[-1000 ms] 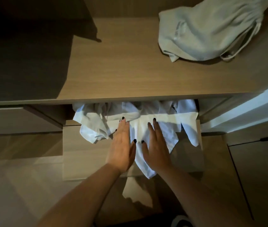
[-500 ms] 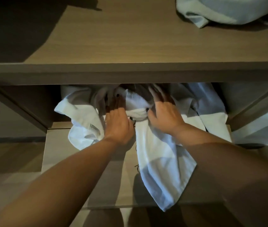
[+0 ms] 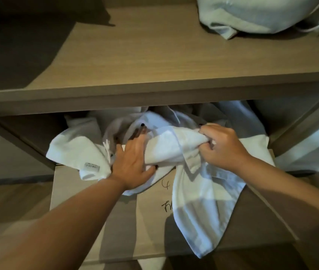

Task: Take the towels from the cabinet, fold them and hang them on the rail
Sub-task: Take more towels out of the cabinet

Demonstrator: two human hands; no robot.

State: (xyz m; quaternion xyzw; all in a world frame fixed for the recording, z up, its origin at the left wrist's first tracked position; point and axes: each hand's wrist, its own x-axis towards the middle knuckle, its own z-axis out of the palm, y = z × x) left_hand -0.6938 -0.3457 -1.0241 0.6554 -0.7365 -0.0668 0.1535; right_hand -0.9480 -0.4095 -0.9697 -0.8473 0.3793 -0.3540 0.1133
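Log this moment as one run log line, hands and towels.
stage: taking towels from cabinet | left hand: grips white towels | right hand: grips same bundle | towels: under shelf, one end hanging down | folded: none

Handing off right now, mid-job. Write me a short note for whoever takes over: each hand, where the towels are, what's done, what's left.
Left hand: fingers wrapped round the bunched white towels, thumb under the roll.
Right hand: fist clenched on the same bunch, at its right end.
Towels: a crumpled heap in the lower cabinet compartment, under the shelf; one end hangs down over the cardboard box in front.
Also there: a pale cloth bag on the shelf top.
Done: the bunch is gripped with both hands.
Left: pull the towels out, fold them, hang them. No rail is in view.
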